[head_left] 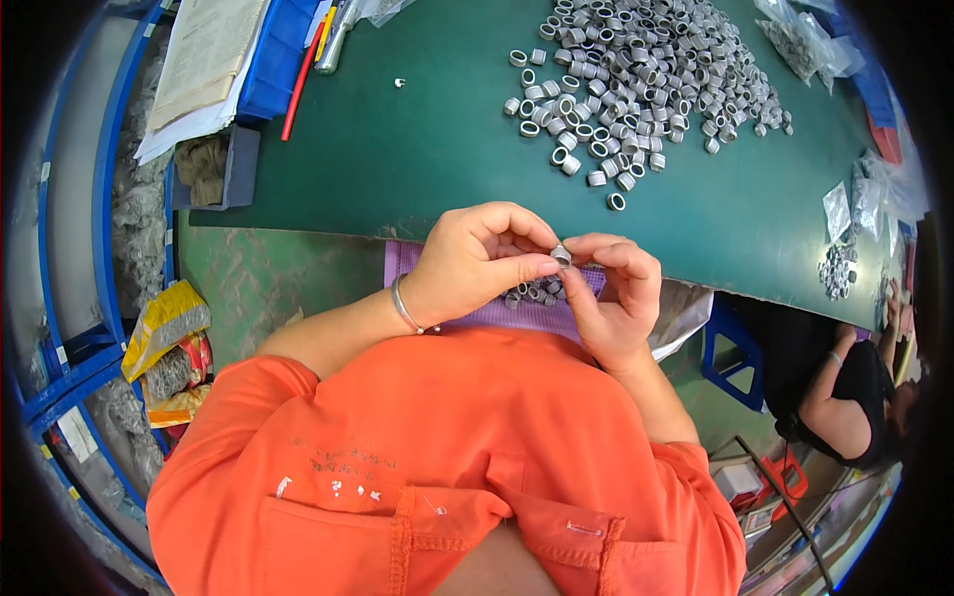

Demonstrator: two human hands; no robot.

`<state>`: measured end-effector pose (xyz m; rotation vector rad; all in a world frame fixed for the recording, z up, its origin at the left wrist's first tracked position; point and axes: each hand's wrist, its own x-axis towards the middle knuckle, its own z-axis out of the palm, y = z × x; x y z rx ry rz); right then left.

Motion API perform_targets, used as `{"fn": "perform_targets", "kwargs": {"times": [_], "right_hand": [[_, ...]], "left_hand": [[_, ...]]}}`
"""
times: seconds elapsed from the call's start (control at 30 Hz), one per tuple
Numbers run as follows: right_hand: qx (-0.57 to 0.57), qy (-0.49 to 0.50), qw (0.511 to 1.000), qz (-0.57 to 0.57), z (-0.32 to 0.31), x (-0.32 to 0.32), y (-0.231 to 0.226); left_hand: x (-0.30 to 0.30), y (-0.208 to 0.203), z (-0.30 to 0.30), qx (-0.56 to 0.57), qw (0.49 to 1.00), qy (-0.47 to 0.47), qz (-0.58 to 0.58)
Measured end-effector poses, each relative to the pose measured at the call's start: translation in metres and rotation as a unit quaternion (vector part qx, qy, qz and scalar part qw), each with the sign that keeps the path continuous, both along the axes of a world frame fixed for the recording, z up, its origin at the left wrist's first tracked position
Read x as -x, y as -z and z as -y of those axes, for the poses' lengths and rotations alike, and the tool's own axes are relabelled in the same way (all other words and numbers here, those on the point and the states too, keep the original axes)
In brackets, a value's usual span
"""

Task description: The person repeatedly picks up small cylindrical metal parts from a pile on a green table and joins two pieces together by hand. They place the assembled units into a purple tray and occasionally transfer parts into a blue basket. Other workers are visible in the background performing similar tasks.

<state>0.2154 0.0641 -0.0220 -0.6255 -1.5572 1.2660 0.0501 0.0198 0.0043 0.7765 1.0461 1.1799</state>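
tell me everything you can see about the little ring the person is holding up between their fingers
The small ring is a short grey sleeve that looks like dull metal, with an open bore. It is pinched between the fingertips of the left hand and the right hand, held above a purple tray where a few more like it lie. It sits just in front of the green table's near edge. Finer detail is too small to tell.

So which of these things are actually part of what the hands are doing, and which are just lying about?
In use:
- left hand and right hand, pinching one small grey ring
- a few rings on the purple tray beneath the hands
- big heap of grey rings on the green table

Lying about:
- papers
- red rod
- clear bags
- yellow packet
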Motion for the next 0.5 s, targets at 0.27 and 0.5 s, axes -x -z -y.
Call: {"fn": "perform_targets", "kwargs": {"times": [0.27,0.5], "right_hand": [[0.011,-0.046,0.999,0.024,0.003,-0.002,0.002],[0.013,-0.024,0.999,0.022,0.006,0.0,0.004]], "left_hand": [[-0.001,0.002,0.002,-0.043,0.992,0.001,-0.121],[-0.001,0.005,0.005,-0.035,0.995,-0.006,-0.089]]}}
